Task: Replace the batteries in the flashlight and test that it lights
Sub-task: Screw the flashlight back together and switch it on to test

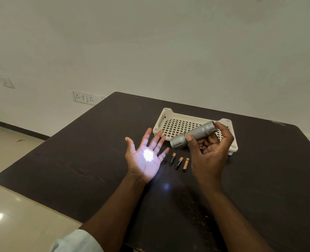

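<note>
My right hand (pixel 209 151) grips a silver flashlight (pixel 196 134) above the table, its head pointing left and down, my fingers wrapped over the tail end. The flashlight is lit: a bright white spot falls on the palm of my left hand (pixel 147 157), which is held flat with the palm up and fingers spread. Three black-and-copper batteries (pixel 178 162) lie side by side on the dark table between my two hands.
A white perforated plastic basket (pixel 159 124) sits on the dark wooden table (pixel 77 160) just behind my hands. The table's left edge drops to a tiled floor. A wall with power sockets (pixel 84 98) stands behind.
</note>
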